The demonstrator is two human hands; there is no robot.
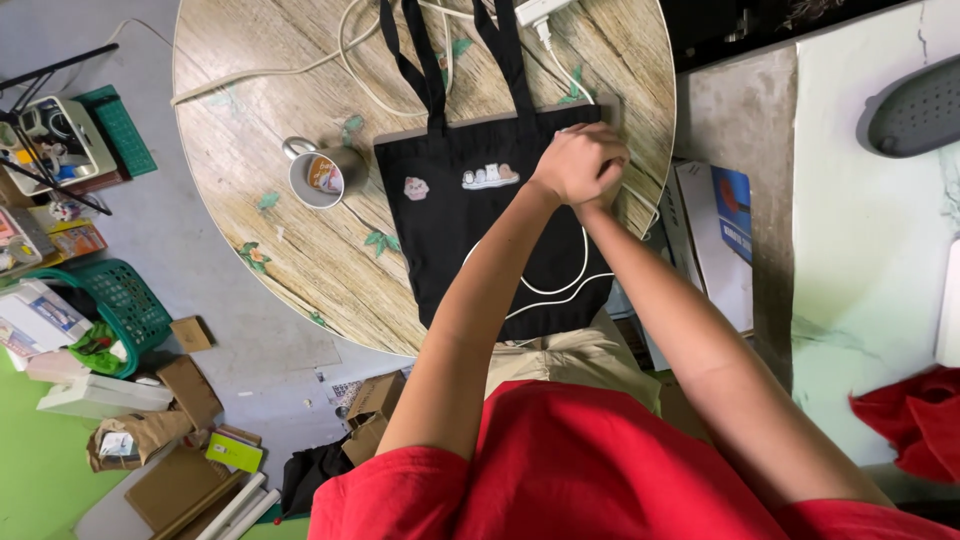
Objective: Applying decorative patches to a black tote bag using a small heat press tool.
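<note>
A black tote bag (470, 235) with small cartoon patches lies flat on a round wooden table (270, 90), its handles pointing away from me. Both my hands meet at the bag's top right corner. My left hand (572, 160) is a closed fist on top. My right hand (607, 192) sits under and beside it, mostly hidden. A thin white cable (560, 290) loops over the bag and runs up into my fists. Whether the hands also pinch the bag's cloth is hidden.
A mug (318, 176) lies left of the bag. Thick white cords (365, 85) and a power strip (538, 10) cross the table's far side. A green basket (120, 300), cardboard and boxes litter the floor at left. A white box (715, 240) and a pale counter (860, 250) stand at right.
</note>
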